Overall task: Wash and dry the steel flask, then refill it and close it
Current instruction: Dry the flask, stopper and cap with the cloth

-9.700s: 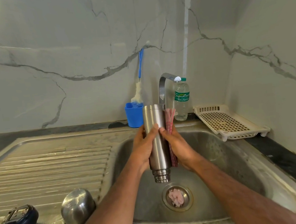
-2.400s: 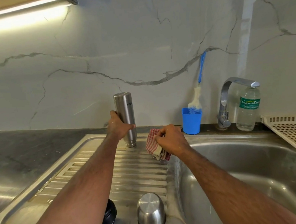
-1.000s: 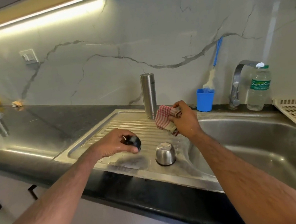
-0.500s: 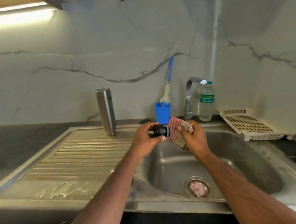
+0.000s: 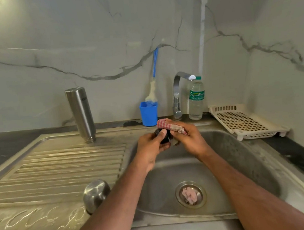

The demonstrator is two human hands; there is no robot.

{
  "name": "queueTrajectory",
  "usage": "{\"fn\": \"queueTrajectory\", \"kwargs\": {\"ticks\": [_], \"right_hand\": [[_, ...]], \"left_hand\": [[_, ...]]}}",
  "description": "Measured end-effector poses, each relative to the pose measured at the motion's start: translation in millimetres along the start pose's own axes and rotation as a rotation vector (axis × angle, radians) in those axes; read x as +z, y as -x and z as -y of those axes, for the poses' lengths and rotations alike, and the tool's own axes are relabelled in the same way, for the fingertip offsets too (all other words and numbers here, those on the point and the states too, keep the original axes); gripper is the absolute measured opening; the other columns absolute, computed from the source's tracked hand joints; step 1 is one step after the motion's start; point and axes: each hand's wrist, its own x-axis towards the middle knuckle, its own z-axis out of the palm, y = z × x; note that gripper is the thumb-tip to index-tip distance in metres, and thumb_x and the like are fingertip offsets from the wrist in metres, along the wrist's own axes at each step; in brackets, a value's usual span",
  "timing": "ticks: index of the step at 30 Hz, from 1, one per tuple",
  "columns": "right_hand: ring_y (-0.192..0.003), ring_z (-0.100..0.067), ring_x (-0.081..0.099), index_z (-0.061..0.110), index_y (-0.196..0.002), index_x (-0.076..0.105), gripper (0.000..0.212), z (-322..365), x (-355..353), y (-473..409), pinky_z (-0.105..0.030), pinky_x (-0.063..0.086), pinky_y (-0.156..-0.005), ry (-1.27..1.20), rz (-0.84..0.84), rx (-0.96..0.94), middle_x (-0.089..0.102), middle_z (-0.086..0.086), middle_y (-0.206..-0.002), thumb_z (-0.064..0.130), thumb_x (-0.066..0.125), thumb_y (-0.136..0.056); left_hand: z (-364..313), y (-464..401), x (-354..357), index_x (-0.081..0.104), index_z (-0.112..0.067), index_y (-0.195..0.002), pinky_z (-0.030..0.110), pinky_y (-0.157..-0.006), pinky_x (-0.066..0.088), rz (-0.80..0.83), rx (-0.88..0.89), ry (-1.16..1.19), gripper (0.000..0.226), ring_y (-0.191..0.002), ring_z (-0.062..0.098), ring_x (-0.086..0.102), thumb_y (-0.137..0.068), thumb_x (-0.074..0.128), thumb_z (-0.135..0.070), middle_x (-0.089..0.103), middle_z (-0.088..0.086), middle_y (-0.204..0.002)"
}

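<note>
The steel flask (image 5: 81, 113) stands upside down on its neck at the back of the draining board (image 5: 41, 171), untouched. Over the sink basin, my left hand (image 5: 151, 147) grips the black inner stopper (image 5: 164, 136), mostly hidden by my fingers. My right hand (image 5: 188, 139) presses a red checked cloth (image 5: 168, 125) against the stopper. The steel cup lid (image 5: 95, 194) lies upside down on the draining board near the front, beside my left forearm.
A blue cup (image 5: 148, 113) holding a bottle brush stands behind the sink basin (image 5: 244, 161), left of the tap (image 5: 178, 93). A plastic water bottle (image 5: 195, 99) is beside the tap. A cream perforated tray (image 5: 241, 121) sits at right. The drain (image 5: 190, 194) holds a pinkish scrap.
My left hand set the flask upside down on the draining board, picked up the black stopper and brought it over the basin. My right hand now wipes it with the cloth.
</note>
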Motion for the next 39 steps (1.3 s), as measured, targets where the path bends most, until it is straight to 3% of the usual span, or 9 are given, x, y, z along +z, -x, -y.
{"fn": "queueTrajectory", "kwargs": {"ticks": [4,8,13,17,22,27,29,34,39], "right_hand": [[-0.091,-0.028,0.073,0.018,-0.116,0.072,0.023,2.9,10.8,2.9,-0.041,0.06,-0.076,-0.189,-0.087,0.278,0.077,-0.012,-0.101,0.017,0.053,-0.104],[-0.079,-0.036,0.071,0.009,-0.115,0.071,0.025,11.9,12.9,8.3,-0.038,0.057,-0.06,-0.329,-0.085,0.384,0.074,-0.024,-0.095,0.021,0.052,-0.105],[-0.087,-0.023,0.075,0.017,-0.106,0.074,0.013,13.1,17.7,12.3,-0.036,0.061,-0.077,-0.073,-0.102,0.196,0.078,-0.007,-0.092,0.016,0.062,-0.1],[-0.085,-0.007,0.07,0.028,-0.114,0.073,0.022,16.1,20.9,12.2,-0.019,0.056,-0.079,0.135,-0.086,0.101,0.076,0.004,-0.096,0.015,0.062,-0.1],[-0.097,-0.023,0.073,0.034,-0.116,0.072,0.022,12.3,8.9,10.3,-0.053,0.059,-0.09,-0.035,-0.093,0.228,0.077,-0.002,-0.102,0.027,0.06,-0.099],[-0.096,-0.03,0.074,0.027,-0.119,0.072,0.027,7.3,5.8,12.7,-0.058,0.059,-0.088,-0.073,-0.027,0.223,0.077,-0.007,-0.101,0.035,0.062,-0.096],[-0.096,-0.029,0.074,0.026,-0.116,0.073,0.021,7.9,8.1,12.2,-0.058,0.058,-0.089,-0.08,-0.029,0.239,0.078,-0.007,-0.099,0.03,0.06,-0.1],[-0.091,-0.018,0.074,0.029,-0.114,0.073,0.021,13.7,11.5,10.3,-0.041,0.061,-0.086,0.033,-0.109,0.231,0.077,-0.001,-0.095,0.022,0.056,-0.103],[-0.092,-0.002,0.071,0.021,-0.118,0.074,0.022,23.0,8.3,19.4,-0.019,0.056,-0.082,0.184,0.031,0.085,0.076,0.01,-0.095,0.019,0.064,-0.099]], "left_hand": [[10.5,-2.0,-12.1,0.064,-0.023,-0.123,0.032,-0.097,0.054,0.032,0.469,-0.483,0.056,-0.112,0.013,0.065,-0.075,0.085,-0.005,0.068,-0.004,-0.12],[4.6,-0.9,-8.7,0.063,-0.022,-0.123,0.033,-0.097,0.055,-0.069,0.558,-0.426,0.058,-0.111,0.009,0.065,-0.073,0.086,-0.003,0.066,-0.008,-0.119],[6.3,-8.7,-14.5,0.063,-0.02,-0.122,0.042,-0.094,0.057,-0.284,0.457,-0.43,0.055,-0.105,0.014,0.065,-0.074,0.087,-0.008,0.068,-0.004,-0.115],[6.6,-3.6,-12.2,0.066,-0.021,-0.116,0.041,-0.093,0.057,-0.201,0.496,-0.519,0.048,-0.101,0.012,0.064,-0.075,0.087,-0.009,0.067,-0.003,-0.109],[6.4,3.9,-4.8,0.063,-0.023,-0.13,0.027,-0.098,0.054,-0.073,0.462,-0.458,0.059,-0.111,0.008,0.063,-0.078,0.086,-0.013,0.067,-0.005,-0.121],[6.4,3.7,-1.3,0.065,-0.017,-0.12,0.05,-0.098,0.057,-0.132,0.186,0.075,0.044,-0.107,0.022,0.071,-0.082,0.082,-0.005,0.074,0.003,-0.111],[5.1,4.3,-0.9,0.069,-0.017,-0.115,0.053,-0.097,0.057,-0.114,0.191,0.078,0.033,-0.107,0.029,0.071,-0.085,0.079,-0.007,0.076,0.004,-0.107],[7.5,0.5,-4.5,0.065,-0.028,-0.131,0.037,-0.102,0.054,-0.024,0.344,-0.405,0.051,-0.113,0.008,0.065,-0.084,0.081,-0.016,0.071,-0.009,-0.119],[4.6,0.4,-9.8,0.071,-0.023,-0.112,0.038,-0.096,0.056,-0.212,0.282,-0.333,0.041,-0.101,0.008,0.068,-0.077,0.087,-0.011,0.073,-0.01,-0.103]]}}
